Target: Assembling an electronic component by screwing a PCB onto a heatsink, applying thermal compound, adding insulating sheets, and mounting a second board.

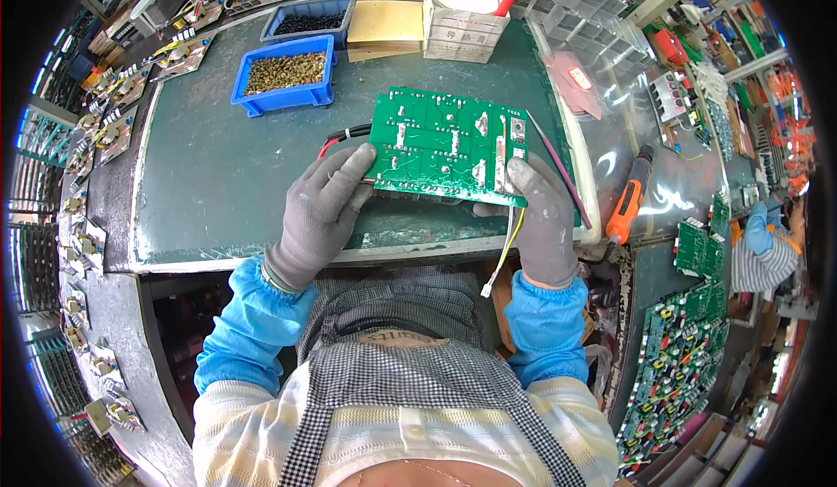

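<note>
A green circuit board [427, 151] is held up over the front part of the workbench, its soldered side facing up. My left hand [323, 208], in a grey glove, grips its left edge with the thumb on top. My right hand [545, 217], also gloved, pinches the right front corner, thumb on the upper face. Black and red wires [344, 136] come out at the board's left side. Below the right corner hangs a white and yellow cable [503, 256] with a small white plug. The board's underside is hidden.
A blue bin [283, 74] of brass-coloured screws and a grey-blue bin [305, 23] of dark parts stand at the back. Beside them are yellow sheets [384, 27] and a white box [462, 20]. An orange electric screwdriver [629, 199] lies right; many boards [676, 356] fill the right side.
</note>
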Tool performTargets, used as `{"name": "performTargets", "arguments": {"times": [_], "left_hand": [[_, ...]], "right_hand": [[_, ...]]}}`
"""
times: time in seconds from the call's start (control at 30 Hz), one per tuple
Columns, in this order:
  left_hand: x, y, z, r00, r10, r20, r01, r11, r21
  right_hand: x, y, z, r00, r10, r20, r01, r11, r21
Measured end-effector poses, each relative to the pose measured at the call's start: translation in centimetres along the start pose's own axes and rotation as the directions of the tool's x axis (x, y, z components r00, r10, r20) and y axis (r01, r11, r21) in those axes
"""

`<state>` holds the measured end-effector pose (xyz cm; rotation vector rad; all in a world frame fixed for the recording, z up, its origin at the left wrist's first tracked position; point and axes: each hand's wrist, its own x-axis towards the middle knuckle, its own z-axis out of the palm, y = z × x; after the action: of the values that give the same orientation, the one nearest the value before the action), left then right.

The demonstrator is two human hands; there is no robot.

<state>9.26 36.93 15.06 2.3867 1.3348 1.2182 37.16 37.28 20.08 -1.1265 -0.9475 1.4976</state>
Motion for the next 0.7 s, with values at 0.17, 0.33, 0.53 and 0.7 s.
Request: {"name": "performTargets", "arguments": {"times": [0.17, 0.33, 0.53, 0.7], "left_hand": [[-0.1, 0.0, 0.2, 1.000, -0.001, -0.008, 0.001, 1.000, 0.000], [-0.1, 0.0, 0.2, 1.000, -0.002, -0.008, 0.001, 1.000, -0.006], [0.0, -0.1, 0.2, 1.000, 0.002, -0.014, -0.002, 1.000, -0.002], [0.2, -0.1, 0.3, 1.000, -0.005, -0.021, 0.005, 1.000, -0.013]], "right_hand": [[-0.2, 0.2, 0.2, 1.000, -0.009, -0.022, 0.009, 1.000, 0.019], [-0.1, 0.9, 0.1, 0.999, -0.022, -0.030, 0.022, 1.000, 0.021], [0.1, 0.9, 0.3, 0.999, -0.027, -0.047, 0.026, 1.000, -0.007], [0.1, 0.7, 0.2, 0.998, -0.057, -0.019, 0.056, 0.998, -0.012]]}}
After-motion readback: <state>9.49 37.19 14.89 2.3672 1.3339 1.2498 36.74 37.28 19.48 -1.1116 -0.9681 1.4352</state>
